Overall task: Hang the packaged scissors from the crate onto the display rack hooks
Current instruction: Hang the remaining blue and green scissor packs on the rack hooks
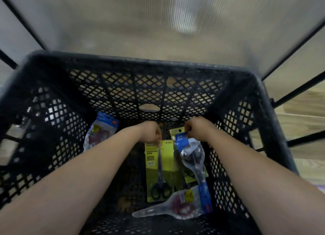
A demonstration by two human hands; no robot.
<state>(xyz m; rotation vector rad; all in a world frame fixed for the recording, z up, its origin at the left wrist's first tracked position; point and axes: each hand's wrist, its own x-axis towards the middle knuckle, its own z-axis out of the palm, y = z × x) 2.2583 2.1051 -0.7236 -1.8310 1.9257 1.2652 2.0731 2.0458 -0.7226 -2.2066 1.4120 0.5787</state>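
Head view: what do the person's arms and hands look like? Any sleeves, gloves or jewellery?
Both arms are bare to the frame's edge: no sleeve on the left forearm or right forearm. The left hand and right hand wear no gloves, and no watch or band shows at either wrist. Blur hides whether there is a thin ring.

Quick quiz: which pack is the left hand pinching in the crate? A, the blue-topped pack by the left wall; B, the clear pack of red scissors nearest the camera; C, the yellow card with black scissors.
C: the left hand pinches the top edge of the yellow card with black scissors.
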